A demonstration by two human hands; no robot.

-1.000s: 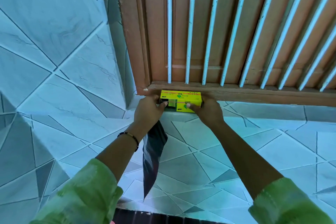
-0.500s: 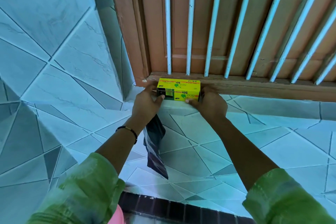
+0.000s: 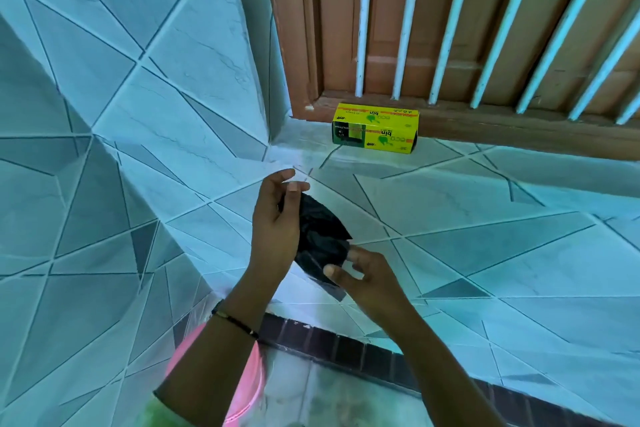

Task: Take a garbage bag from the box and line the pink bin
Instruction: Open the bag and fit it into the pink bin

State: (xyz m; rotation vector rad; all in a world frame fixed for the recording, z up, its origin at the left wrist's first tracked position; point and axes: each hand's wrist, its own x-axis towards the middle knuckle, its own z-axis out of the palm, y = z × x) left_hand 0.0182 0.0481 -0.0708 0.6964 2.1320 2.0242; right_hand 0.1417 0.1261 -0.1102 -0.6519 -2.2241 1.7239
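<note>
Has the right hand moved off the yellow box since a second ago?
Yes. The right hand has left the yellow box, which sits against the wooden sill, and come back toward the person; its fingers now pinch the black bag.

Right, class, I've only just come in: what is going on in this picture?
A person holds a folded black garbage bag in both hands above a tiled ledge. The left hand grips its upper part and the right hand pinches its lower edge, as if about to open it out. The yellow box stands by itself at the back of the ledge, against the wooden frame. The pink bin shows at the bottom, below the left forearm, and no black bag is in it yet.
</note>
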